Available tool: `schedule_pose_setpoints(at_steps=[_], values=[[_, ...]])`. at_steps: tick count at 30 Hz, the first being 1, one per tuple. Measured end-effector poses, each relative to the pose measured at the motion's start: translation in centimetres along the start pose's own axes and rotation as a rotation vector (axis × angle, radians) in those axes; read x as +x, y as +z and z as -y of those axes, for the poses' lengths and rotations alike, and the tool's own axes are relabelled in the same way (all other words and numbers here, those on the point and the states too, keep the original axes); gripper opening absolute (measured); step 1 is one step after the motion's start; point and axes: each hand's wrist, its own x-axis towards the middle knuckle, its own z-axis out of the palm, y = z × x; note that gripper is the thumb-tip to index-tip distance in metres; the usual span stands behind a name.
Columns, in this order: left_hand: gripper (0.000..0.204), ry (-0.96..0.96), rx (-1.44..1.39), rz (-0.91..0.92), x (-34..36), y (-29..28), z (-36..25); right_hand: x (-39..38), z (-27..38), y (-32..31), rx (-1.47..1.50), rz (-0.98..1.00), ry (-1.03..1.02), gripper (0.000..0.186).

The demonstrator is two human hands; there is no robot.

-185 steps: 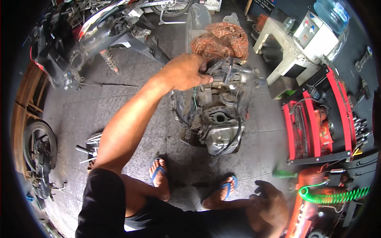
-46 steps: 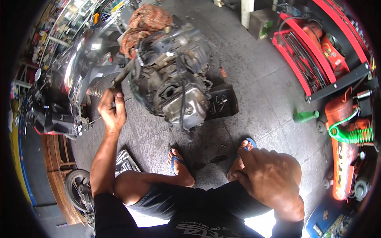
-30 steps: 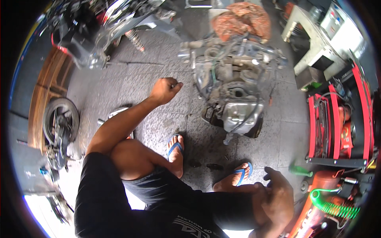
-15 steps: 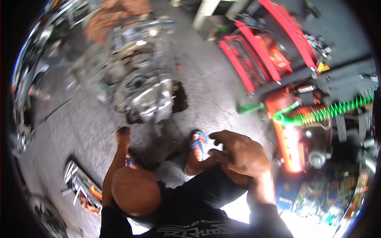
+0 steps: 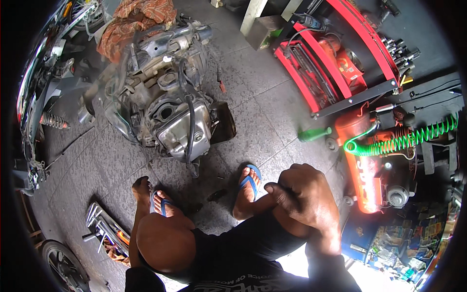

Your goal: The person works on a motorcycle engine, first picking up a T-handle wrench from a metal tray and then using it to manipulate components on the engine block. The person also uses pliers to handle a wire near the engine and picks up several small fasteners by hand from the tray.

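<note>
My right hand [image 5: 307, 197] is over my right knee, its fingers curled into a loose fist with the thumb against them. Nothing shows in it. Beside my left shin hangs my left hand [image 5: 141, 190], small and dark, with its fingers too unclear to read. In front of my feet an engine [image 5: 165, 82] lies on the floor, grimy, with a shiny metal cover [image 5: 182, 134] at its near end and a black hose [image 5: 188, 104] across it. Neither hand touches it.
A red tool rack [image 5: 318, 58] stands far right, near a green bottle [image 5: 315, 134] and a red air compressor [image 5: 362, 170] with a green coiled hose [image 5: 413, 141]. At left lie a tray of tools [image 5: 109, 226], a wheel [image 5: 63, 265] and a shock absorber [image 5: 55, 120]. A patterned cloth [image 5: 136, 24] lies behind the engine.
My right hand's fingers, apart before, have curled into a fist. My left hand has dropped slightly nearer my left foot. The view has shifted a little and is sharper.
</note>
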Motion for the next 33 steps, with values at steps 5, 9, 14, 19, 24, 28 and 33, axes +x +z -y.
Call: schedule_pose_setpoints(at_steps=[5, 9, 14, 19, 24, 28, 33], values=[[0.049, -0.022, 0.286, -0.082, 1.2, 0.2, 3.2, 0.3, 1.5, 0.7, -0.057, -0.066, 0.034, 0.022], [0.042, 0.533, 0.960, -0.220, 1.0, -1.6, 7.0, 0.9, 0.8, 1.4, -0.033, 0.056, -0.042, 0.021], [0.030, -0.029, 0.062, -0.181, -4.5, 5.2, -3.8, 0.2, 0.3, 2.7, 0.112, -0.010, 0.041, 0.010], [0.032, 0.037, -0.062, -0.250, -5.2, 5.8, -1.8, 1.1, -7.6, 1.2, 0.432, 0.405, 0.223, 0.034], [0.031, 0.189, -0.096, -0.348, -6.2, 7.3, -1.6, 1.5, -9.5, 0.3, -0.141, 0.295, -0.433, 0.060], [0.029, 0.019, -0.136, -0.325, -5.5, 3.8, -0.9, 6.0, -6.1, 1.8, -0.357, 0.197, -0.641, 0.058], [0.024, -0.118, -0.144, -0.607, -7.5, -4.6, 4.9, 8.2, -2.4, 2.2, -0.401, 0.162, -0.576, 0.045]])
